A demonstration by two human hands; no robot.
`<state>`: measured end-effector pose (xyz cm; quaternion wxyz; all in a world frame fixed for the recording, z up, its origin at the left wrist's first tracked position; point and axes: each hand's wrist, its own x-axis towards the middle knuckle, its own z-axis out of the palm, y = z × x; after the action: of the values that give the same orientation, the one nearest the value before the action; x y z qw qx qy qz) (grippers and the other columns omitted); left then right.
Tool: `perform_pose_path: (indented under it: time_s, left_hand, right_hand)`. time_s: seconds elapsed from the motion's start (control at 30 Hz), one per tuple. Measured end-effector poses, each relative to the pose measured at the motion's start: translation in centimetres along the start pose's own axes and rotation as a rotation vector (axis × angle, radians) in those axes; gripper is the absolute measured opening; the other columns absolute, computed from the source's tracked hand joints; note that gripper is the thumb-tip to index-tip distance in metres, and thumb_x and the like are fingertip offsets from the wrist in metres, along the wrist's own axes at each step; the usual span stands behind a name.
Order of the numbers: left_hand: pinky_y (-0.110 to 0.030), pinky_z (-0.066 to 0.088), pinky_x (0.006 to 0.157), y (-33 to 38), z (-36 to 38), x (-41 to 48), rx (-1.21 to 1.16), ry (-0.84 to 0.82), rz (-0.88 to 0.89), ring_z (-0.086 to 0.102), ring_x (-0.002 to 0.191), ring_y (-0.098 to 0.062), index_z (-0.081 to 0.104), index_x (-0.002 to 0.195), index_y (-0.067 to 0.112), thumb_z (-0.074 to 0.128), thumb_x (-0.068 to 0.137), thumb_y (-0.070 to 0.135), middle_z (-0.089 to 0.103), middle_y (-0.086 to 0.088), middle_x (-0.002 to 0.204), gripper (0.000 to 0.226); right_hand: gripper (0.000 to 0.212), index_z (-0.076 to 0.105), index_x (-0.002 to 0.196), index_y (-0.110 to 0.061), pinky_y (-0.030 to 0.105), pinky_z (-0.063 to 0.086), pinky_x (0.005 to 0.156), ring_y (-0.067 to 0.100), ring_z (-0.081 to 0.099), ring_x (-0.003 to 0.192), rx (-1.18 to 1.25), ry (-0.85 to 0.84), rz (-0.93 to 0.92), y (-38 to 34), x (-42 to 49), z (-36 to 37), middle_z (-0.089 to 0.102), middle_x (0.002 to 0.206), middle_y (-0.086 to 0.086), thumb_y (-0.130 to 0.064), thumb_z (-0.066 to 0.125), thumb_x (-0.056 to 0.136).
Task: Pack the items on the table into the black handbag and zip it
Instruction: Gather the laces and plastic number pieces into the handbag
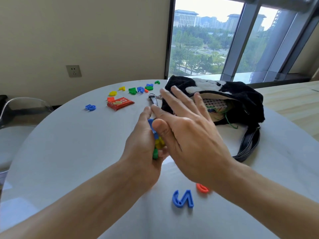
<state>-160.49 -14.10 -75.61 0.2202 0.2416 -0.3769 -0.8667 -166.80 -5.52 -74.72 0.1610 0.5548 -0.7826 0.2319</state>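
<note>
the black handbag point(241, 94) lies at the far right of the table point(69, 152), zip undone and mouth gaping toward you, and just short of it your left hand point(141, 144) is cupped round a stack of plastic letters point(156, 135) (blue, yellow, green) while your right hand point(188, 133) lies flat against them, fingers straight, gripping nothing. the risk, i'd say, is that loose stack: part the hands before you're over the mouth and pieces could spill or snag on the zip. the red packet point(120, 103), the far letters point(139, 89), the blue piece point(182, 198) and the orange piece point(202, 188) aren't packed, so zipping now would be early.
</note>
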Motion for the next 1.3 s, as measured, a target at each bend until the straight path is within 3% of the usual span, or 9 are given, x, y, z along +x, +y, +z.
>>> perform_pose_path:
  time_s: [0.1,0.17,0.27,0.37,0.43,0.7,0.87,1.03,1.3]
  left_hand:
    - [-0.013,0.029,0.030,0.2,-0.4,0.3,0.008,-0.005,-0.050,0.046,0.040,-0.010,0.053,0.080,0.012,0.051,0.096,0.052,0.051,-0.002,0.052,0.043]
    - [-0.012,0.026,0.028,1.0,-1.0,0.7,-0.028,-0.043,-0.058,0.042,0.044,-0.010,0.046,0.073,0.013,0.049,0.096,0.051,0.044,-0.001,0.054,0.044]
    - [-0.012,0.025,0.028,1.6,-1.7,0.9,-0.054,-0.042,-0.038,0.041,0.046,-0.009,0.043,0.068,0.013,0.047,0.097,0.049,0.043,-0.001,0.056,0.046]
    - [-0.012,0.024,0.028,1.7,-1.8,0.8,-0.045,-0.034,-0.007,0.040,0.045,-0.010,0.042,0.068,0.015,0.045,0.097,0.048,0.042,-0.001,0.057,0.045]
    - [-0.012,0.023,0.029,1.7,-1.6,0.8,-0.035,-0.022,0.005,0.040,0.045,-0.010,0.042,0.069,0.015,0.044,0.098,0.049,0.041,-0.001,0.057,0.045]
    - [-0.014,0.026,0.029,2.0,-1.5,0.6,-0.018,0.020,0.025,0.041,0.045,-0.010,0.045,0.072,0.011,0.042,0.099,0.051,0.043,-0.001,0.055,0.048]
    - [-0.015,0.027,0.029,2.0,-2.3,0.9,0.002,0.076,0.027,0.042,0.045,-0.010,0.044,0.072,0.012,0.043,0.098,0.054,0.042,-0.002,0.060,0.050]
    - [-0.015,0.027,0.030,1.9,-2.7,1.4,-0.002,0.114,0.016,0.043,0.045,-0.010,0.045,0.077,0.012,0.045,0.098,0.054,0.043,-0.003,0.061,0.047]
    - [-0.015,0.027,0.029,2.0,-3.6,2.2,0.013,0.135,0.017,0.041,0.045,-0.011,0.044,0.074,0.012,0.043,0.099,0.054,0.042,-0.003,0.061,0.049]
  right_hand:
    - [0.063,0.034,0.155,-0.034,0.036,0.028,0.119,0.006,0.028,0.148,0.161,-0.040,0.128,2.0,-1.1,-2.5,0.031,0.162,-0.009,-0.063,0.023,0.101]
    - [0.059,0.055,0.135,-0.033,0.030,0.049,0.088,-0.002,0.059,0.110,0.184,0.002,0.171,4.0,-3.0,-4.9,0.059,0.125,-0.013,-0.068,0.025,0.098]
    - [0.067,0.058,0.088,-0.025,0.040,0.050,0.057,0.014,0.059,0.063,-0.137,-0.143,0.207,6.1,-7.8,-7.2,0.058,0.073,-0.009,-0.075,0.013,0.095]
    - [0.096,0.045,0.107,-0.038,0.033,0.046,0.057,0.011,0.063,0.074,-0.546,-0.473,0.287,5.6,-11.5,-6.6,0.049,0.091,-0.014,-0.088,-0.027,0.067]
    - [0.110,0.035,0.117,-0.042,0.031,0.040,0.058,0.008,0.061,0.081,-0.563,-0.562,0.324,5.2,-12.5,-5.7,0.038,0.096,-0.012,-0.090,-0.038,0.051]
    - [0.088,0.044,0.091,-0.026,0.031,0.017,0.047,0.018,0.036,0.055,-0.327,-0.455,0.055,0.3,-8.4,-1.1,0.035,0.078,-0.006,-0.101,0.005,0.067]
    - [0.061,0.035,0.093,-0.024,0.030,0.011,0.045,0.024,0.029,0.052,-0.326,-0.437,-0.032,-1.3,-6.6,0.8,0.033,0.081,-0.001,-0.080,0.012,0.086]
    - [0.030,0.033,0.082,-0.020,0.031,0.020,0.044,0.030,0.035,0.043,-0.315,-0.412,-0.079,-0.5,-6.6,1.2,0.039,0.063,0.000,-0.048,0.031,0.093]
    - [0.033,0.025,0.086,-0.024,0.038,0.043,0.051,0.032,0.053,0.058,-0.125,-0.366,-0.157,0.4,-5.7,1.5,0.050,0.072,-0.004,-0.056,0.021,0.091]
